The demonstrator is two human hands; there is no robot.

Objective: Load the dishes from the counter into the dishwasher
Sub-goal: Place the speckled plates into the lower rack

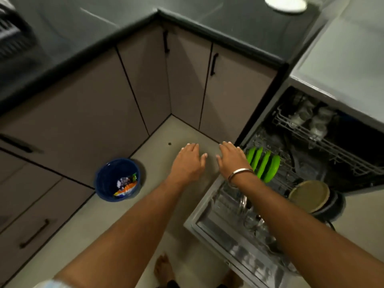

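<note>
The dishwasher (209, 221) stands open at the right, its door down. Several green plates (265, 165) stand upright in the lower rack. A tan plate (309, 195) leans against dark dishes beside them. Glasses (305, 117) sit in the upper rack (332, 146). A white plate (285, 4) lies on the dark counter (239, 23) at the far top. My left hand (190, 161) and my right hand (231, 157) are stretched out side by side above the floor, fingers straight, holding nothing. A metal bangle rings my right wrist.
A blue bin (117, 179) with wrappers stands on the floor at the left. Grey cabinet doors (83, 117) with black handles line the corner. A dark rack (12, 34) sits on the counter at top left. My bare feet show at the bottom.
</note>
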